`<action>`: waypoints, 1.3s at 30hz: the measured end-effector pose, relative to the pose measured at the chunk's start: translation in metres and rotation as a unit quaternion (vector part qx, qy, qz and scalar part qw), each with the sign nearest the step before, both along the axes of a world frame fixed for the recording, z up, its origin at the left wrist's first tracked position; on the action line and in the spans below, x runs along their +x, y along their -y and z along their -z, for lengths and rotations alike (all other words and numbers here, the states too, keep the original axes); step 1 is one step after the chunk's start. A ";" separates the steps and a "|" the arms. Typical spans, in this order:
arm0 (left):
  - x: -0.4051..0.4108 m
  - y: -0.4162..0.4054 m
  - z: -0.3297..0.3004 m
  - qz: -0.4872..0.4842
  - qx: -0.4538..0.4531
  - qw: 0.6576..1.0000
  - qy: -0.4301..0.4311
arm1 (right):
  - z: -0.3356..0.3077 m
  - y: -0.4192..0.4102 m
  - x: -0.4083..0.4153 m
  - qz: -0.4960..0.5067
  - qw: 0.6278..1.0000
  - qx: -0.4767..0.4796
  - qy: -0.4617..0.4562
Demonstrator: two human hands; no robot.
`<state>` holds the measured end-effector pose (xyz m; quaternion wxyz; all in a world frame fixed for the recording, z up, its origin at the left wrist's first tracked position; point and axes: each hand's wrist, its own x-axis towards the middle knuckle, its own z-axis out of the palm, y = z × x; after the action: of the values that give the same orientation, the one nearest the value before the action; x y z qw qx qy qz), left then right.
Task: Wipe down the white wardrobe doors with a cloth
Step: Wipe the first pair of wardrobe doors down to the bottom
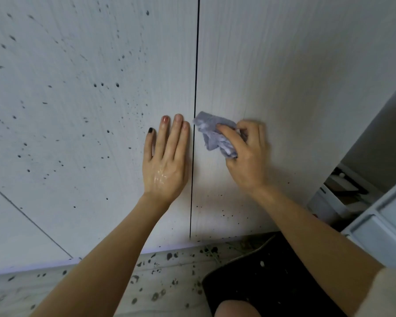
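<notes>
1. The cloth [216, 138], a crumpled pale lilac rag, is pressed against the right wardrobe door [295, 76], just to the 3 o'clock side of the dark vertical gap [195, 110] between the two doors, and slightly below mid-height in the view.
2. The right hand [247, 154] holds the cloth: its grip is closed round the bunched fabric, thumb across the front and fingers curled behind, with the loose end of the rag sticking out toward 10 o'clock.
3. The left hand [166, 161] lies flat on the left wardrobe door [78, 99], fingers straight and pointing to 12 o'clock; its grip is wide and holds nothing. Its index-finger side runs right beside the gap, at 9 o'clock from the cloth, near it but not touching it. The back of the hand glistens wet.
4. Dark specks and droplets dot the left door, thickest at 10 to 11 o'clock from the left hand; the right door shows specks only near its lower edge, at 6 o'clock from the right hand.
5. The floor [146, 282] along the bottom of the view is spattered with larger dark blotches.
6. At 4 o'clock from the cloth stands a white plastic drawer unit [384, 227] at the frame edge.
7. A black item [272, 277] lies on the floor at 6 o'clock; what it is cannot be told.
</notes>
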<state>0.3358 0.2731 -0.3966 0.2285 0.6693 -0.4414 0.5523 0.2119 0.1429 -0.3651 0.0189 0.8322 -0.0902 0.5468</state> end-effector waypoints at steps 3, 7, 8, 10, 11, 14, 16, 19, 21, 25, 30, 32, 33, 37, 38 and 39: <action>0.001 -0.003 0.019 -0.002 0.009 1.000 -0.018 | 0.024 -0.004 0.004 0.008 1.000 -0.004 -0.001; 0.004 0.000 0.045 -0.011 0.012 0.999 -0.043 | 0.111 -0.017 0.005 0.013 0.995 -0.037 -0.093; 0.004 0.001 0.050 -0.014 0.008 0.999 -0.045 | 0.134 -0.019 0.001 0.010 0.990 -0.038 -0.134; 0.007 0.004 0.061 -0.021 -0.007 0.999 -0.038 | 0.178 -0.022 -0.008 0.002 0.969 -0.037 -0.244; 0.009 0.006 0.065 -0.022 -0.011 0.999 -0.029 | 0.195 -0.022 -0.013 0.002 0.955 -0.035 -0.296; 0.017 0.011 0.069 -0.020 -0.022 1.000 -0.003 | 0.213 -0.017 -0.019 0.009 0.937 -0.017 -0.348; 0.018 0.015 0.070 -0.018 -0.030 0.999 -0.003 | 0.207 -0.010 -0.017 -0.002 0.942 -0.014 -0.335; 0.018 0.018 0.070 -0.013 -0.037 0.999 -0.009 | 0.178 -0.001 -0.019 -0.007 0.967 -0.043 -0.252; 0.020 0.018 0.071 -0.012 -0.040 0.999 -0.009 | 0.152 0.008 -0.020 -0.008 0.982 -0.062 -0.178; 0.016 0.016 0.069 -0.021 -0.041 0.999 -0.016 | 0.109 0.037 -0.036 0.028 0.992 -0.082 -0.096; -0.007 0.024 0.069 -0.051 -0.054 0.992 -0.103 | 0.118 0.046 -0.046 0.081 0.994 -0.040 -0.056; -0.015 0.028 0.069 -0.069 -0.060 0.986 -0.139 | 0.142 0.042 -0.046 0.071 0.992 -0.048 -0.092; -0.018 0.030 0.068 -0.079 -0.061 0.984 -0.150 | 0.157 0.042 -0.050 0.059 0.988 -0.058 -0.134; -0.029 0.029 0.068 -0.102 -0.051 0.980 -0.164 | 0.201 0.046 -0.081 0.069 0.945 -0.028 -0.319; -0.030 0.028 0.069 -0.108 -0.046 0.980 -0.163 | 0.201 0.050 -0.085 0.077 0.944 -0.008 -0.320; -0.030 0.028 0.068 -0.111 -0.044 0.980 -0.161 | 0.195 0.056 -0.086 0.081 0.950 0.008 -0.303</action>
<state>0.3055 0.2450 -0.4647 0.2633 0.7834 -0.2969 0.4782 0.1255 0.0871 -0.5601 0.0829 0.9487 -0.1515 0.2648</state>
